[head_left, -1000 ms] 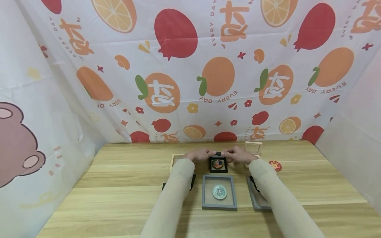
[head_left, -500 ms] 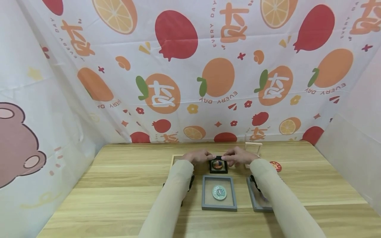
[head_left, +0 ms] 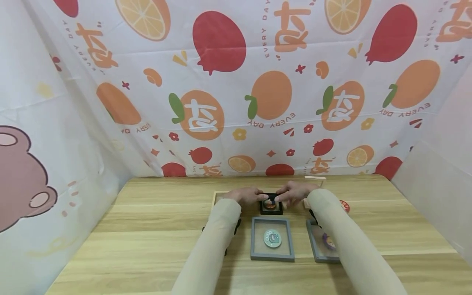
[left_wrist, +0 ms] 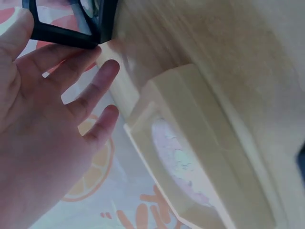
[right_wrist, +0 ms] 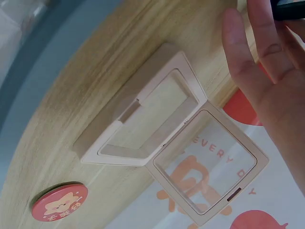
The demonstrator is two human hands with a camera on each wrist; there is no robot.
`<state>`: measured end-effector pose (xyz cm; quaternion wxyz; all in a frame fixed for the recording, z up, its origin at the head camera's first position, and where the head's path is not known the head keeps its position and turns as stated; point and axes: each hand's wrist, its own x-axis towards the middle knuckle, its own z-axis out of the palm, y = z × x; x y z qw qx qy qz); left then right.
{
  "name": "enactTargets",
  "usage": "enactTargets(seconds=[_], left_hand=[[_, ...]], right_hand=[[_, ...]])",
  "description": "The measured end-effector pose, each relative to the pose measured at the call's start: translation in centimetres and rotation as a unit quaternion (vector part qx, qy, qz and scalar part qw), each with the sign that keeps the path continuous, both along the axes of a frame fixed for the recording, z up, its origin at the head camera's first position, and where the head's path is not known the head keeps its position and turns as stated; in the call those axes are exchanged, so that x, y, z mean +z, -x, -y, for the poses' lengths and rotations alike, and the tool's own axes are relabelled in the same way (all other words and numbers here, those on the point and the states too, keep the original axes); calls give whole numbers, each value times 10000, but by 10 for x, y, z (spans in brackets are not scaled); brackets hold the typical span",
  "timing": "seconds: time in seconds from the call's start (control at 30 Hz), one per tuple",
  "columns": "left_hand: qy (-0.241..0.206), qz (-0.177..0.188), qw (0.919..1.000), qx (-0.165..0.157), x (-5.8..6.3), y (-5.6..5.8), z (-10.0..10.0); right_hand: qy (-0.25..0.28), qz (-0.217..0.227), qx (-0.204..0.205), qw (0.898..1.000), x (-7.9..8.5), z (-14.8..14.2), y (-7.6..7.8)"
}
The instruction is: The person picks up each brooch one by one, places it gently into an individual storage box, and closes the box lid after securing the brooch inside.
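My left hand (head_left: 246, 194) and right hand (head_left: 296, 191) meet over a small black display case (head_left: 271, 212) with a round picture badge (head_left: 270, 204) inside. Both hands hold its clear-windowed lid by the far edge, fingertips close together. In the left wrist view, the thumb lies on the black frame (left_wrist: 62, 34), the index finger is behind it, and the other fingers are spread. Only a corner of the black case (right_wrist: 290, 11) shows beside the right fingers. Right of that hand, a pale pink display case (right_wrist: 143, 107) stands with its lid swung open.
A grey case (head_left: 272, 257) holding a mint badge (head_left: 272, 238) lies nearer. Another grey case (head_left: 314, 246) with a purple badge (head_left: 327, 241) is partly under the right sleeve. A red badge (right_wrist: 59, 202) lies rightmost; a light-wood-coloured case (left_wrist: 190, 119) lies left.
The black case's lid has tilted down toward its base, and both hands have come lower and slightly nearer with it. The right forearm has shifted, uncovering the purple badge.
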<state>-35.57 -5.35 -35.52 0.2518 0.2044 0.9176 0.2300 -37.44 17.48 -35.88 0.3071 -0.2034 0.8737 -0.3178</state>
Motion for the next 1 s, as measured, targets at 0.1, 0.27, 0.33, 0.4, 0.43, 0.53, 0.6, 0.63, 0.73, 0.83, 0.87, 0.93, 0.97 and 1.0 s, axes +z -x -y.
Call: enactTargets(seconds=[0.1, 0.27, 0.33, 0.4, 0.43, 0.53, 0.6, 0.63, 0.73, 0.83, 0.87, 0.93, 0.97, 1.0], left_hand=[[159, 0, 9999, 54, 2, 0, 0], [417, -63, 9990, 176, 5, -1, 0], [433, -88, 9988, 222, 5, -1, -1], [408, -100, 9988, 264, 5, 0, -2], [391, -110, 9988, 268, 5, -1, -2], [327, -88, 9990, 299, 3, 0, -3], [350, -133, 9989, 295, 2, 0, -3], [355, -156, 9989, 274, 1, 1, -3], [326, -208, 9991, 186, 0, 2, -4], [220, -217, 9994, 141, -2, 2, -4], [168, -207, 9996, 134, -3, 2, -4], [99, -195, 9996, 158, -4, 3, -3], [84, -187, 9997, 162, -5, 3, -3], [73, -185, 9997, 155, -5, 3, -3]], right_hand=[[-66, -8, 34, 10000, 0, 0, 1], [-150, -145, 68, 9998, -2, 2, 2], [-187, -168, 53, 9997, -3, 4, 3], [-220, -225, 68, 9995, -3, 4, 3], [-232, -237, 73, 9994, -3, 3, 3], [-283, -310, 117, 9991, -2, 2, 2], [-325, -365, 136, 9987, -3, 3, 2], [-359, -391, 123, 9985, -3, 4, 2], [-433, -417, 79, 9982, -2, 6, 1], [-542, -594, 149, 9966, 0, 8, 0], [-553, -644, 183, 9962, 0, 9, -1], [-618, -773, 224, 9948, 0, 11, -1], [-647, -823, 236, 9942, 0, 12, -1], [-663, -823, 208, 9942, 0, 13, -1]])
